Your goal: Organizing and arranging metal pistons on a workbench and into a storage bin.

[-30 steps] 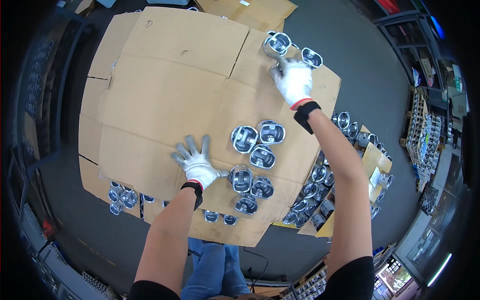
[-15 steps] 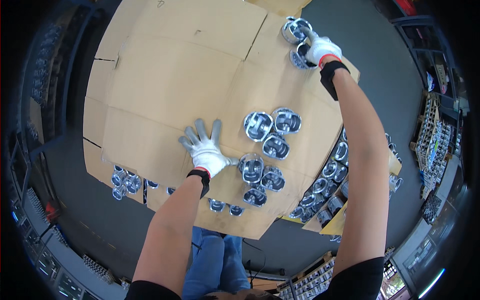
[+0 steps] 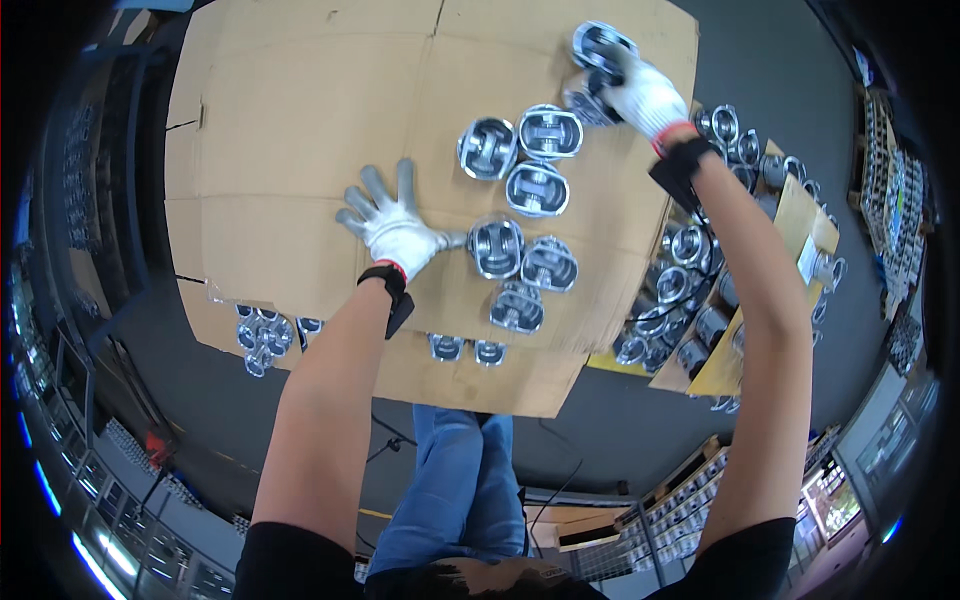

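A large flattened cardboard sheet [image 3: 300,130] lies below me. Several shiny metal pistons stand on it: a group of three [image 3: 525,150] in the middle and another three [image 3: 520,265] nearer me. My left hand [image 3: 395,225], in a white glove, rests flat on the cardboard with fingers spread, its thumb beside the nearest piston [image 3: 496,246]. My right hand [image 3: 640,95], also gloved, is stretched to the far right of the sheet and grips a piston [image 3: 598,50] there, with another piston just under it.
More pistons [image 3: 690,290] fill cardboard boxes at the right edge of the sheet. Other pistons [image 3: 262,335] peek out from under the sheet's near edge. Grey floor surrounds the sheet, and shelving with parts [image 3: 890,210] lines the right side.
The view has shifted, so the sheet sits lower and closer. My right hand stays on the far pistons at the sheet's right edge. My left hand stays spread flat on the cardboard.
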{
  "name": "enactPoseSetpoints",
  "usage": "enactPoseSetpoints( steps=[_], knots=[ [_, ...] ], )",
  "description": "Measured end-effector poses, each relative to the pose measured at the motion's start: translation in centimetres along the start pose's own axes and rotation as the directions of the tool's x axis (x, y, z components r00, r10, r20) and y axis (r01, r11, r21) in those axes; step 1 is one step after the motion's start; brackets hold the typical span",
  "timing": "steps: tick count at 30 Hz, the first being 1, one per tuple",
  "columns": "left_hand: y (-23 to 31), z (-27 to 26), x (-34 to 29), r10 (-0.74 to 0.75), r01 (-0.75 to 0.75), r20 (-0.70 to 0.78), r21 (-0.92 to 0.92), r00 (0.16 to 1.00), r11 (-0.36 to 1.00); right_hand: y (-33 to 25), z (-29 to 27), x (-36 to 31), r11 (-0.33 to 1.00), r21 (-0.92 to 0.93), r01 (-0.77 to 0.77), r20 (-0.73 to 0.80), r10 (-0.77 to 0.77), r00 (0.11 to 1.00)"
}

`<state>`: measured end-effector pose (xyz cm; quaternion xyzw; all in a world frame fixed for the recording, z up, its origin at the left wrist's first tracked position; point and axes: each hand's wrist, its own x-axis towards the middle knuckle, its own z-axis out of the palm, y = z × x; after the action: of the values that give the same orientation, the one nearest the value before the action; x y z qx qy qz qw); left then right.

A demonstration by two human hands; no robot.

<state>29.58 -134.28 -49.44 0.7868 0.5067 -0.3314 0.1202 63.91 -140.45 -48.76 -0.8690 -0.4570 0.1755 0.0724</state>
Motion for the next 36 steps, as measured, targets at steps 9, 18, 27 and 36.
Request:
enactPoseSetpoints(
  steps=[9,18,27,36],
  knots=[
    [-0.3,-0.4,-1.3,0.019,-0.021,-0.104,-0.013,0.994,1.000,5.2,0.6,-38.0,0.796,0.403,-0.451,-0.025,0.503,0.864],
    [0.1,1.4,-10.4,0.866,-0.905,-0.394,0.158,0.308,0.394,-6.6,4.6,-71.2,0.488,0.335,-0.806,0.400,0.701,0.590],
    [4.0,2.0,-11.7,0.912,-0.807,-0.247,0.428,0.329,0.407,-15.9,7.1,-76.3,0.371,0.454,-0.810,0.530,0.618,0.581],
    [7.7,4.9,-13.0,0.738,-0.646,-0.209,0.371,0.642,0.667,-16.4,5.7,-77.3,0.325,0.597,-0.733,0.380,0.691,0.615]
  ],
)
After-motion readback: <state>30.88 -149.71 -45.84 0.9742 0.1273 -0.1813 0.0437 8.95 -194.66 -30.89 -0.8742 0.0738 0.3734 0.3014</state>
